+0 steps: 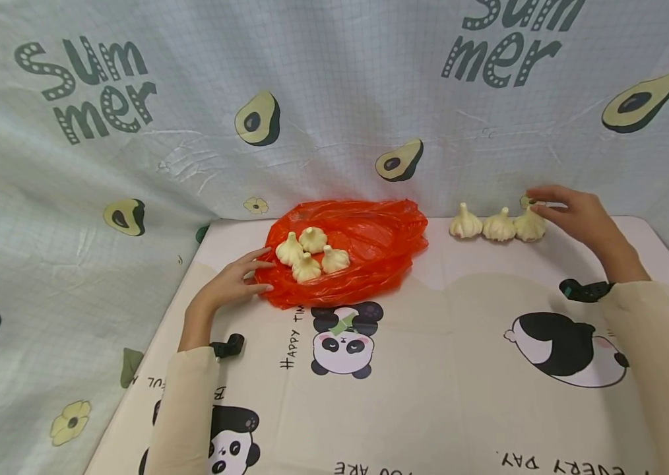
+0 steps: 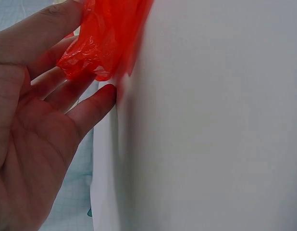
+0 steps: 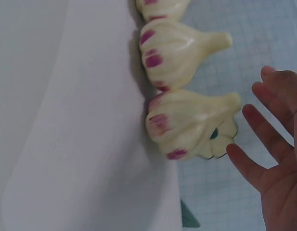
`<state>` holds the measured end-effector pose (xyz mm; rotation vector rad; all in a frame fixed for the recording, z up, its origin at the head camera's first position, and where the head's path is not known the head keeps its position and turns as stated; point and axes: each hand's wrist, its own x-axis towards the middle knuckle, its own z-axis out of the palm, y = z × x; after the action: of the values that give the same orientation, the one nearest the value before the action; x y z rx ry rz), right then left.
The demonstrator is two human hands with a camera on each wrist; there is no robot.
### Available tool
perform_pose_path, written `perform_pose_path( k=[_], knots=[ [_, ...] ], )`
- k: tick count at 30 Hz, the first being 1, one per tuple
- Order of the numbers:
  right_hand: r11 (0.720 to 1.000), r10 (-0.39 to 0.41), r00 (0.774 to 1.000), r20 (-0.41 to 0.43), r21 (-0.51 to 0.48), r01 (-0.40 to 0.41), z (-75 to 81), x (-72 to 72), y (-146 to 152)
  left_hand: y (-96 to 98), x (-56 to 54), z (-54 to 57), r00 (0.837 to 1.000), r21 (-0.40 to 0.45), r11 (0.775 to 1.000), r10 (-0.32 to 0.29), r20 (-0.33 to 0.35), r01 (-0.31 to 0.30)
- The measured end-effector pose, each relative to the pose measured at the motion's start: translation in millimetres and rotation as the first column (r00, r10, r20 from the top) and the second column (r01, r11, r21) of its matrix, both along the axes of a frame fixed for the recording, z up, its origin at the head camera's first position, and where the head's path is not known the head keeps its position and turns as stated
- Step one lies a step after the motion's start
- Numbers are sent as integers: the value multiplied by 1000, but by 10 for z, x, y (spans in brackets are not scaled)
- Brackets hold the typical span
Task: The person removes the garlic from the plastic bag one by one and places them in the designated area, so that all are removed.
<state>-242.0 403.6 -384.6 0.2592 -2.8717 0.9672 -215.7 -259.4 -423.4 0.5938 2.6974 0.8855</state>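
A crumpled red plastic bag (image 1: 370, 244) lies spread at the back of the table, with several garlic bulbs (image 1: 306, 267) grouped on its left part. My left hand (image 1: 230, 284) rests at the bag's left edge, fingers spread; in the left wrist view the red film (image 2: 98, 43) hangs beside the thumb and fingertips. Three more garlic bulbs (image 1: 499, 225) stand in a row at the right rear. Over the rightmost bulb (image 3: 187, 125), which has purple patches, my right hand (image 1: 580, 218) hovers with loose fingers, holding nothing; its fingertips are close to the stem.
A pale cloth printed with pandas and lettering covers the table (image 1: 417, 369). Behind and to the left hangs a light curtain (image 1: 334, 79) with avocado prints, meeting the table's back edge near the bulbs. Small black cameras (image 1: 584, 290) sit on both wrists.
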Motion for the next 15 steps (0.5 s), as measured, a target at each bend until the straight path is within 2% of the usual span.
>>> perform_pose_path(
  k=[8, 15],
  knots=[
    [998, 67, 996, -65, 13, -66, 204, 133, -222, -1, -1, -6, 1000, 9, 1000, 3, 0, -3],
    [987, 158, 980, -122, 44, -154, 331, 188, -470, -4, -5, -8, 1000, 13, 1000, -2, -7, 2]
  ],
)
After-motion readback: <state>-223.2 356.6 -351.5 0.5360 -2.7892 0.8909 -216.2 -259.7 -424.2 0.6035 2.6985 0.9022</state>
